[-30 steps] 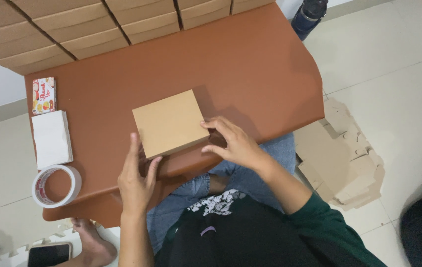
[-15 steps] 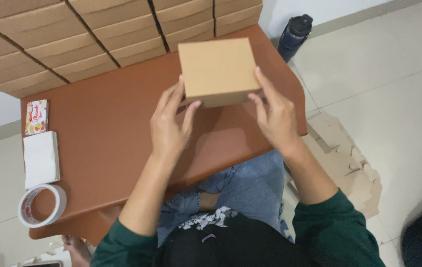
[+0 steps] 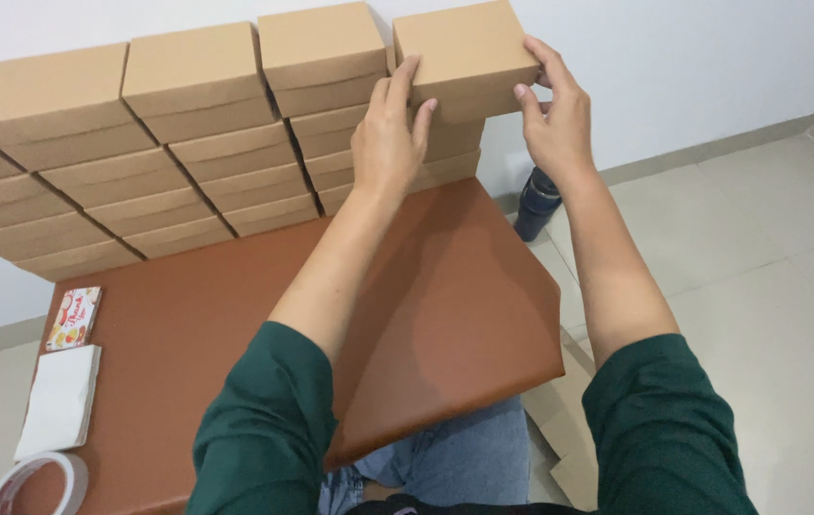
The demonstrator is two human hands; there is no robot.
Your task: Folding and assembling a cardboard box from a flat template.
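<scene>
A plain tan cardboard box [image 3: 464, 50] is held between both hands at the top of the rightmost stack [image 3: 445, 153] of like boxes against the white wall. My left hand [image 3: 388, 133] grips its left side, fingers up along the edge. My right hand [image 3: 552, 116] grips its right side. The box sits level with the top box of the neighbouring stack [image 3: 321, 48]. Both arms reach out over the brown table [image 3: 235, 315] in dark green sleeves.
Several more stacks of tan boxes [image 3: 140, 143] line the table's back edge. At the table's left lie a small colourful card [image 3: 73, 318], a white pad [image 3: 59, 401] and a tape roll [image 3: 35, 482]. A dark bottle [image 3: 535, 202] stands on the floor by flattened cardboard [image 3: 569, 420].
The box went from lying on the table near my body, up and away, to the top of the rightmost stack. Both hands stayed on its sides throughout.
</scene>
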